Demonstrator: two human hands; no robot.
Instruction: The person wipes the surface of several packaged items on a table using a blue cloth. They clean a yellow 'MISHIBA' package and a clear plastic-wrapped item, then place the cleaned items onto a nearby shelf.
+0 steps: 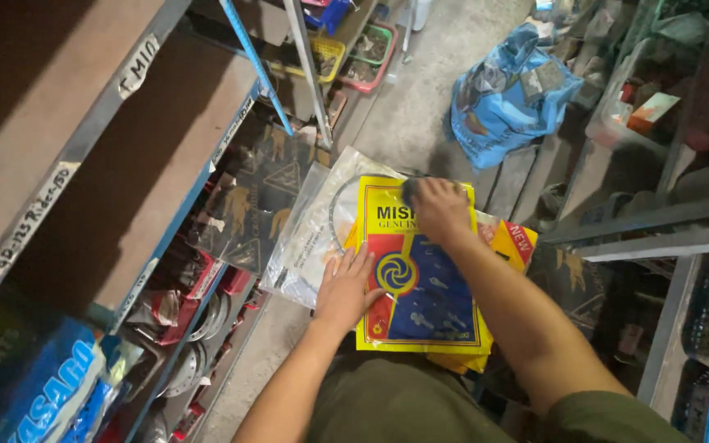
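Seen from above, in a narrow aisle between metal storage shelves. Flat yellow, red and blue printed plastic packet lying on the lap, atop more packets, beside a clear plastic bag holding a metal ring. Right arm stretched forward, right hand curled over the packet's top edge, gripping a small dark pad. Left hand flat, fingers spread, pressing the packet's left edge. Crumpled blue plastic bag on the floor beyond.

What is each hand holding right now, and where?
Right hand presses a dark cloth on the yellow packet's top edge; left hand lies flat on its left edge.
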